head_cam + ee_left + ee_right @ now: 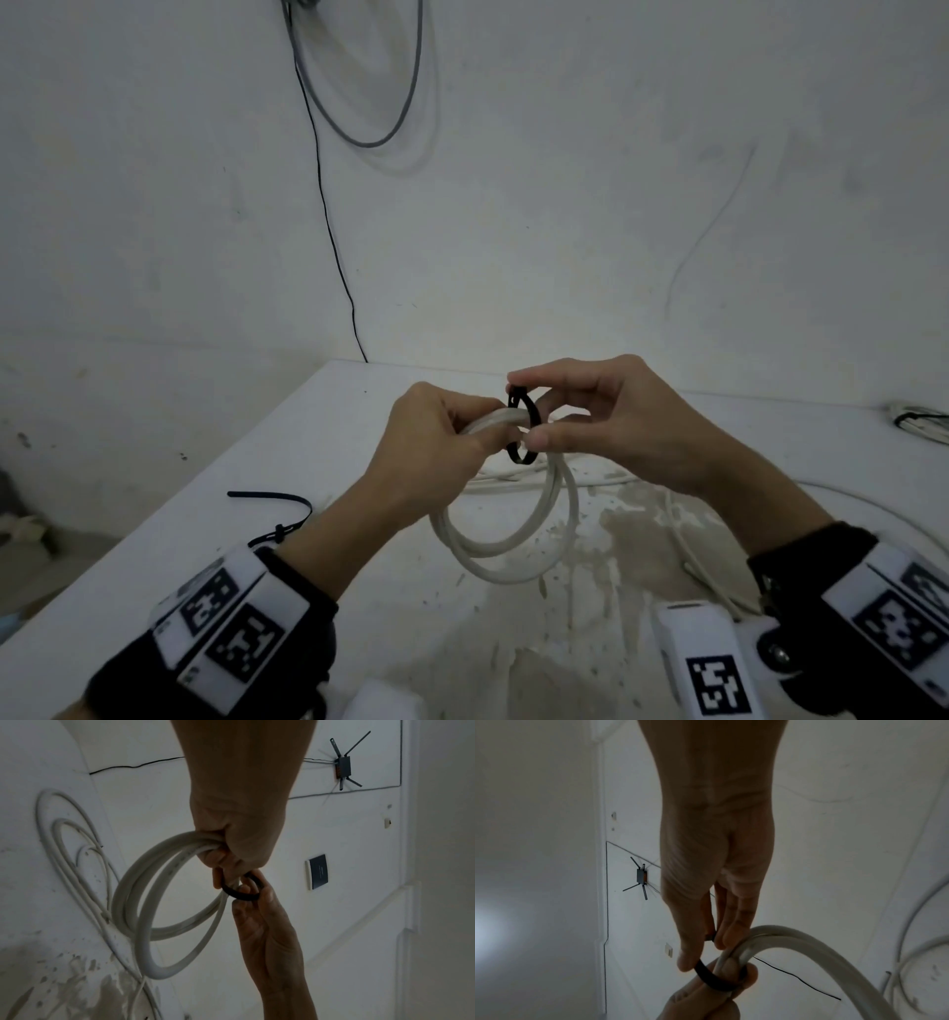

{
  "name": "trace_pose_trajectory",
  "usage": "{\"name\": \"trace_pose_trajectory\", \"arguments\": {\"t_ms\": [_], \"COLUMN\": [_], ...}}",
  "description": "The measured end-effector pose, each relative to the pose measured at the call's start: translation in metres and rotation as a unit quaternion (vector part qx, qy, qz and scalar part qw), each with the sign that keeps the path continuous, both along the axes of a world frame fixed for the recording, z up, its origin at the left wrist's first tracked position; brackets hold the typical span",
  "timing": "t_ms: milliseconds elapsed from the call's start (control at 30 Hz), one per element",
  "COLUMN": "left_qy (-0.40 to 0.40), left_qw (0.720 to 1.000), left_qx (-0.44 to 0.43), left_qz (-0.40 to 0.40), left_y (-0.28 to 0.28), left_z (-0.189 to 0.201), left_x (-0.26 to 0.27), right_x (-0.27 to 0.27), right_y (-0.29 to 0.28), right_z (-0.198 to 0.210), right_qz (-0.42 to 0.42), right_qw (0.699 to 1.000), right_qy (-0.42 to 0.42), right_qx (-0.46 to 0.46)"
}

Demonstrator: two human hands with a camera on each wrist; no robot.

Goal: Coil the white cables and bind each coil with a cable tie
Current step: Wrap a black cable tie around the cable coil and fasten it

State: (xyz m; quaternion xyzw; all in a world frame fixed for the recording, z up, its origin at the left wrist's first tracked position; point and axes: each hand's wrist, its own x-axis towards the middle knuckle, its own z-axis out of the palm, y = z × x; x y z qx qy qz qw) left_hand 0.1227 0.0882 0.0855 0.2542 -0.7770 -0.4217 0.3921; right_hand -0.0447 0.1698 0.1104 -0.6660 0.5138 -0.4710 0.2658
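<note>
A coil of white cable [513, 545] hangs above the white table [257, 452]. My left hand [436, 442] grips the top of the coil [159, 862], fingers curled round the strands. A black cable tie [524, 426] is looped round the strands beside the left fingers. My right hand [590, 416] pinches the tie, thumb on its lower part and fingertips at its head. In the left wrist view the black loop [239, 892] circles the strands. The right wrist view shows my thumb on the tie [713, 981] round the coil [808, 949].
Two more black cable ties [287, 514] lie on the table to the left. Loose white cable [693, 555] trails over the stained middle and right of the table. A bound white coil [919, 421] sits at the far right edge. Cables hang on the wall [359, 103].
</note>
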Motion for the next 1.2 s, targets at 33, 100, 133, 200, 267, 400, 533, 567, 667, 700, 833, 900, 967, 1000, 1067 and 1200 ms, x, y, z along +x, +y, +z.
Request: {"name": "trace_pose_trajectory", "arguments": {"t_ms": [33, 100, 133, 200, 267, 400, 533, 567, 667, 700, 833, 900, 967, 1000, 1067, 1200], "left_qy": [0.000, 0.006, 0.009, 0.009, 0.008, 0.024, 0.032, 0.030, 0.032, 0.037, 0.056, 0.061, 0.063, 0.065, 0.066, 0.076], "left_qw": [1.000, 1.000, 1.000, 1.000, 1.000, 0.999, 0.996, 0.994, 0.973, 0.962, 0.934, 0.928, 0.928, 0.927, 0.924, 0.915], "left_qx": [-0.004, -0.009, -0.011, -0.017, -0.017, -0.031, -0.077, -0.097, -0.206, -0.244, -0.323, -0.335, -0.339, -0.341, -0.354, -0.380], "left_qz": [-0.003, -0.009, -0.011, -0.012, -0.006, 0.013, 0.035, 0.043, 0.095, 0.113, 0.142, 0.151, 0.145, 0.139, 0.127, 0.110], "left_y": [0.000, 0.001, 0.001, 0.001, 0.001, 0.002, 0.003, 0.002, 0.001, 0.001, 0.006, 0.007, 0.007, 0.007, 0.009, 0.010], "left_z": [0.001, 0.001, 0.002, 0.002, 0.001, -0.005, -0.009, -0.010, -0.010, -0.010, -0.009, -0.008, -0.007, -0.007, -0.005, -0.006], "left_x": [0.000, 0.001, 0.001, 0.001, 0.000, 0.000, -0.003, -0.004, -0.007, -0.008, -0.010, -0.010, -0.009, -0.008, -0.008, -0.009], "right_x": [0.001, 0.004, 0.005, 0.006, 0.006, 0.010, 0.014, 0.014, 0.018, 0.020, 0.024, 0.025, 0.026, 0.026, 0.026, 0.025], "right_y": [0.000, 0.000, -0.001, -0.001, 0.000, -0.001, -0.001, -0.001, -0.002, -0.001, 0.001, 0.002, 0.003, 0.003, 0.003, 0.002], "right_z": [0.000, -0.001, -0.001, -0.002, -0.003, -0.005, -0.010, -0.011, -0.013, -0.013, -0.010, -0.007, -0.005, -0.005, -0.004, -0.005], "right_qz": [-0.003, -0.012, -0.019, -0.029, -0.028, -0.038, -0.074, -0.084, -0.115, -0.114, -0.095, -0.087, -0.084, -0.086, -0.093, -0.103], "right_qw": [1.000, 1.000, 0.999, 0.999, 0.999, 0.999, 0.994, 0.992, 0.984, 0.984, 0.983, 0.983, 0.982, 0.981, 0.979, 0.974], "right_qy": [0.002, 0.001, -0.003, -0.010, -0.002, 0.012, -0.049, -0.079, -0.125, -0.125, -0.138, -0.141, -0.149, -0.153, -0.159, -0.177], "right_qx": [-0.009, -0.027, -0.034, -0.044, -0.034, -0.029, -0.061, -0.056, -0.062, -0.064, -0.072, -0.081, -0.085, -0.085, -0.086, -0.095]}}
